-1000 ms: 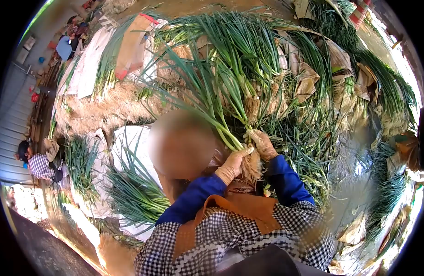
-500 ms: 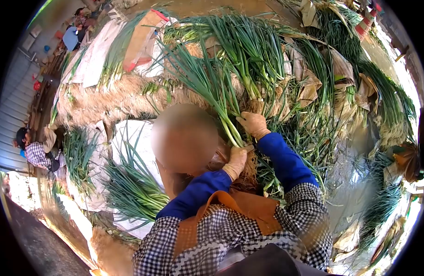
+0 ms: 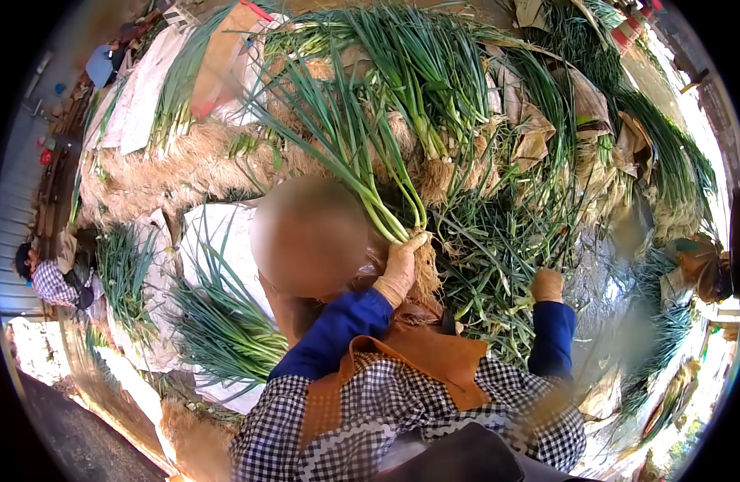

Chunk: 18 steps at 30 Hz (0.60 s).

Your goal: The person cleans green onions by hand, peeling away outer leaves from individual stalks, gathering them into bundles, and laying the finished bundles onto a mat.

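Head view: at the lower edge, a black-and-white checked garment [image 3: 506,418] with a brown apron [image 3: 438,361] over it, and blue sleeves [image 3: 338,329] on both forearms. Just beyond the left cuff, the left hand [image 3: 399,271], clamped around the lower stalks of a few green onions [image 3: 379,210], with thumb on top. Pale roots [image 3: 425,273] hanging below that grip; leaves slanting away, up and to the left, overlapping the bundles behind. Well apart to the right, the right hand [image 3: 548,285], curled, back of the hand toward the camera, with fingertips hidden; not possible to tell whether empty or closed on something. Between the two hands and beyond, a heap of loose leaves [image 3: 502,249], bordered on the right by wet floor [image 3: 599,269]. To the left, a loose pile of onions [image 3: 233,329] on a white sheet [image 3: 219,221]. Farther out, a long bank of roots [image 3: 169,185] and a thick bundle [image 3: 430,72] with leaves pointing away. Above the bank, a brown cloth [image 3: 225,64] with red edging. At the far left, a person in a checked top [image 3: 53,283]; higher up, a small patch of blue clothing [image 3: 101,66], too blurred for detail.
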Available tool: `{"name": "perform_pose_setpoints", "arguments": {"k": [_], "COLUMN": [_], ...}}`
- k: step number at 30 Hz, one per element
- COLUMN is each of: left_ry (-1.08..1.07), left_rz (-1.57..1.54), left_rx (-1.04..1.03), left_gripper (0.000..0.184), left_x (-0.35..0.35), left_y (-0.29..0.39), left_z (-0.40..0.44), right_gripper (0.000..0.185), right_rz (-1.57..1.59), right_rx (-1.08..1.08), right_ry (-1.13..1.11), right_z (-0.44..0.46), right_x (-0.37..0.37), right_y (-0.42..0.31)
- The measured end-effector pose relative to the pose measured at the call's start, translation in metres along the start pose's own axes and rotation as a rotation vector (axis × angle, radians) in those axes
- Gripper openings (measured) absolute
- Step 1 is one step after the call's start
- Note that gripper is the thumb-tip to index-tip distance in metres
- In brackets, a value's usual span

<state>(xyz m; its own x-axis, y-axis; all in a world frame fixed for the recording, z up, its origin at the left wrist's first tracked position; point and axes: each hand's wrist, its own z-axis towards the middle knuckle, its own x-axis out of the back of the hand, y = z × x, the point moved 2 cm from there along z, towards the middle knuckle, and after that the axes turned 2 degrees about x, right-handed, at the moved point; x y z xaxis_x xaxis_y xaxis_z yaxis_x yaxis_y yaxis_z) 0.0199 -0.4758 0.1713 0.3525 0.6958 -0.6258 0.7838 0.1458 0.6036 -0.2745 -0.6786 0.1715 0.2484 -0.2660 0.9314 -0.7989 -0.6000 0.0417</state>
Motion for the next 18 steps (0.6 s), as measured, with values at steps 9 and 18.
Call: {"name": "perform_pose_setpoints", "arguments": {"k": [9, 18], "left_ry": [0.072, 0.083], "left_rz": [0.164, 0.063], "left_rx": [-0.119, -0.078], "left_gripper": [0.015, 0.016], "left_x": [0.009, -0.003], "left_y": [-0.019, -0.007], "left_z": [0.009, 0.001], "right_gripper": [0.044, 0.038], "right_rz": [0.156, 0.083], "right_rx": [0.481, 0.493], "right_ry": [0.135, 0.509], "right_z": [0.101, 0.076], "right_x": [0.127, 0.083], "right_y": [-0.276, -0.241]}}
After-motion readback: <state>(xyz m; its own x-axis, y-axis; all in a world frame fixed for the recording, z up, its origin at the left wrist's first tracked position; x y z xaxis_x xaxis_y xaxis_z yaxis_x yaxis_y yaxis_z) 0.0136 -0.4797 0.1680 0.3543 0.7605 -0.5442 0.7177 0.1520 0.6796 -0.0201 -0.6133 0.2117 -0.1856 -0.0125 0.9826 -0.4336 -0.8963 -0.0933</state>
